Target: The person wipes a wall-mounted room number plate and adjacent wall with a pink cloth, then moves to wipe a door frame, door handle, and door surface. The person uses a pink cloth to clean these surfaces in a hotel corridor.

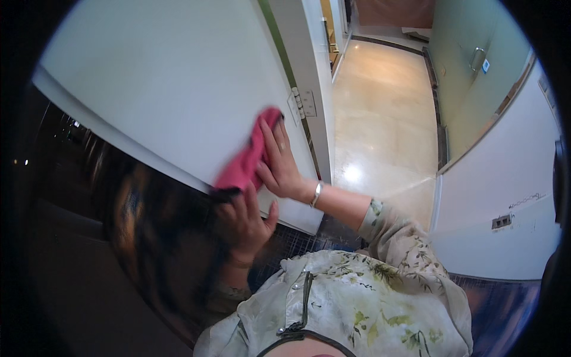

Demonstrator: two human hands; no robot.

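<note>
A pink cloth with dark edging lies bunched against the white door, somewhat blurred. My right hand, with a ring and a silver bracelet, presses the upper part of the cloth flat on the door face, close to the hinge side. Lower down, my left hand has its fingers at the cloth's bottom end, by the door's edge. Its thumb stands away from the fingers, and part of its grip is hidden behind the cloth.
A metal hinge joins the door to its white frame. Beyond runs a glossy beige tiled floor. On the right are a frosted glass door with a metal handle and a white panel bearing a latch plate. Dark glossy surfaces fill the left.
</note>
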